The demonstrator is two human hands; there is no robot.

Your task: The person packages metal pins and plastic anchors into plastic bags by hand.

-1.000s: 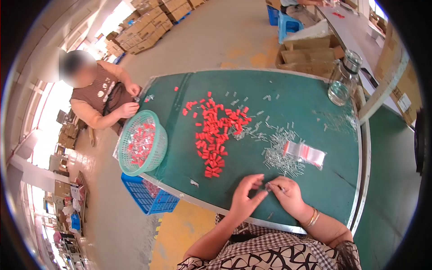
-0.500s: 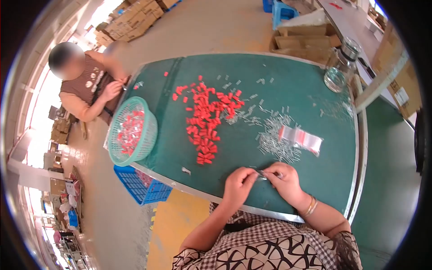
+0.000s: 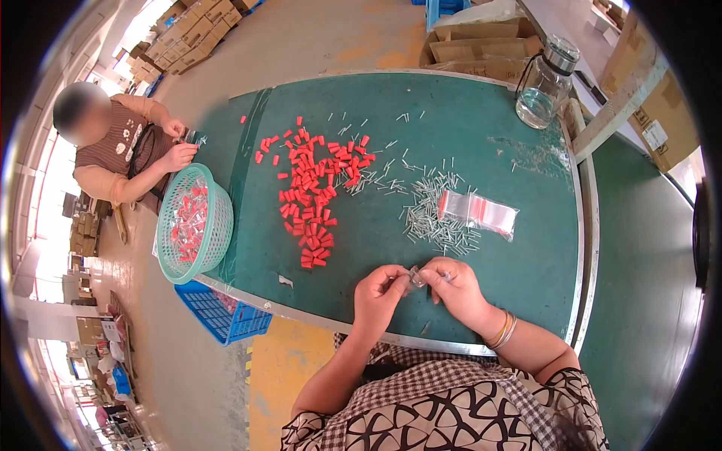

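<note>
My left hand [image 3: 378, 299] and my right hand [image 3: 460, 290] meet above the front edge of the green table [image 3: 376, 240]. Between their pinched fingertips is a small clear plastic bag [image 3: 415, 279]; its contents are too small to make out. Beyond my hands lies a loose heap of metal screws [image 3: 436, 222]. On its right side rests a stack of clear zip bags [image 3: 489, 216] with red strips. Many red plastic caps [image 3: 304, 184] are spread left of the screws.
A mint-green basket [image 3: 218, 233] of filled bags stands at the table's left edge, above a blue crate [image 3: 226, 316]. Across the left end, a co-worker [image 3: 120, 150] handles a small bag. A glass bottle [image 3: 538, 94] stands at the far right corner.
The view has shifted, so the table appears further left and higher. The clear bag between my fingers shows more plainly. The co-worker's hands are now both near a small bag.
</note>
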